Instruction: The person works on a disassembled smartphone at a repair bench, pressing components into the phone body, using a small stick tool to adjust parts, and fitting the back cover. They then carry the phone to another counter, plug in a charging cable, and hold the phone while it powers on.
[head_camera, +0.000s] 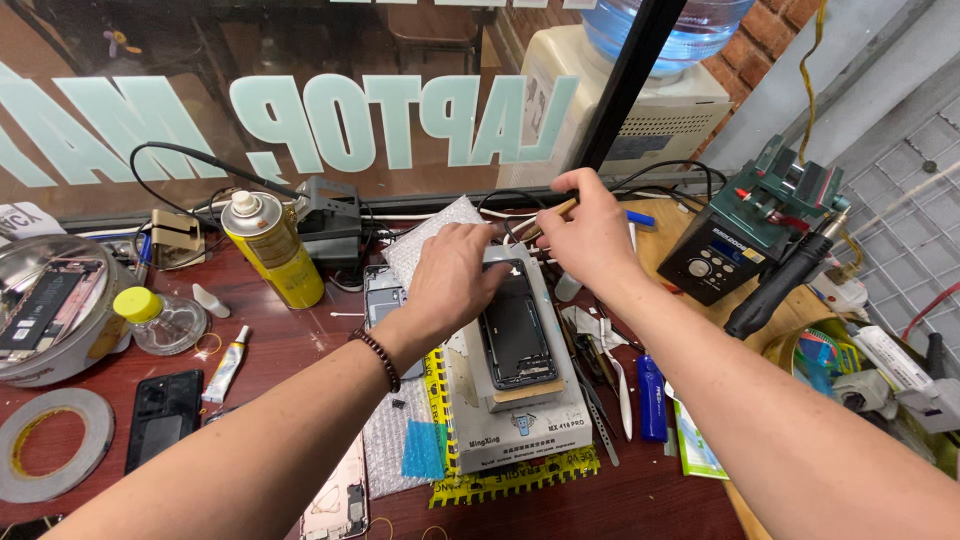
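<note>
- Head view: the left hand (455, 280) lies flat and open on the top end of the dark, flat, open phone body (515, 335). It presses down and does not wrap around it.
- The phone body lies on a grey, flat metal heating block (520, 425), near the middle of the dark red wooden table (290, 345).
- The right hand (590, 235) has its grip pinched shut on a thin brown stick tool (548, 218). The tip points at the top edge of the phone body, just past the left fingers.
- To do this well, I think the left hand should keep the phone body still, with its fingers out of the tool's way.
- The tool should go in low and slow, with only a soft push, since thin phone parts can crack.
- The yellow metal spray can (270, 250) stands toward the far left of the table. The dark green box-shaped hot air station (740, 240) sits near the far right edge. Both are well apart from the hands.
</note>
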